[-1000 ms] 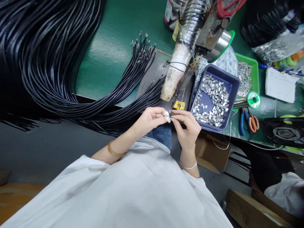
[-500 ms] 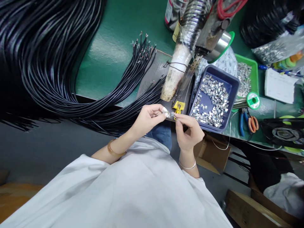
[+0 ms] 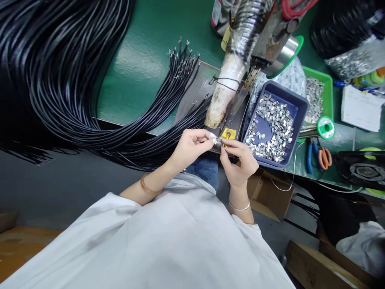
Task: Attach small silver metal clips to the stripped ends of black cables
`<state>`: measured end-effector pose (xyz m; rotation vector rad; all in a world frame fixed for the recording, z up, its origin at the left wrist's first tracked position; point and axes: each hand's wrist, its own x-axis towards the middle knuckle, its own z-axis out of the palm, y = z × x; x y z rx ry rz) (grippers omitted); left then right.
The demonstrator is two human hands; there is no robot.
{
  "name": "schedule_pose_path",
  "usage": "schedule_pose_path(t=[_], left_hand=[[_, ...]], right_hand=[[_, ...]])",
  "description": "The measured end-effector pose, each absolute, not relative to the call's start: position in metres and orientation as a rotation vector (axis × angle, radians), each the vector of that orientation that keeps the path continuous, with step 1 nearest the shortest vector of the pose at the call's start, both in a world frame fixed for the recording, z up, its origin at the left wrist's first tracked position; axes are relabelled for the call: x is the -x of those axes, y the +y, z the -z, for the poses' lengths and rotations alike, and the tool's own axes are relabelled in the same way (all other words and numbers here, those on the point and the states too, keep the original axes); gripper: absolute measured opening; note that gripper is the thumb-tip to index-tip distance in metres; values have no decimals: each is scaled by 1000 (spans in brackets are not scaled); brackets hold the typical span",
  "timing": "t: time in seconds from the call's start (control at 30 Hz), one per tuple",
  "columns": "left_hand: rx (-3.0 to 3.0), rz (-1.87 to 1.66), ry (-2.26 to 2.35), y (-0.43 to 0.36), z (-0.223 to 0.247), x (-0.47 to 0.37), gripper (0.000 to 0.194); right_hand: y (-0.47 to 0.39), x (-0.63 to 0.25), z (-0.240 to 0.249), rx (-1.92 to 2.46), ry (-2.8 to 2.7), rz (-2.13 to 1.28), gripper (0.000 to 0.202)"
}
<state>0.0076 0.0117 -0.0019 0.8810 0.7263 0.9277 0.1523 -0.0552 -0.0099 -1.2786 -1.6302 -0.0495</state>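
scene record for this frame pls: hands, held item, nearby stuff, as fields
left hand: fingertips pinched on a small silver metal clip
right hand: pinching the same clip from the other side
tray: blue plastic tray of silver clips, right of the hands
cables: bundle of black cables across the green bench top
tool: taped soldering rig above the hands

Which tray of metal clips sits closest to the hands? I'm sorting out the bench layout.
The blue tray, right beside the right hand. The green tray lies behind it, farther from both hands, and is partly covered by the blue one.
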Motion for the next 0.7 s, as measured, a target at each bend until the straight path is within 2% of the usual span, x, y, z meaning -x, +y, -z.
schedule_pose_path(t=[0.27, 0.7], left_hand=[[-912, -955, 815, 13, 0, -12, 12], [-962, -979, 842, 12, -3, -11, 8]], right_hand=[[-51, -143, 9, 1388, -1523, 29, 12], [-51, -140, 4, 1370, -1512, -25, 14]])
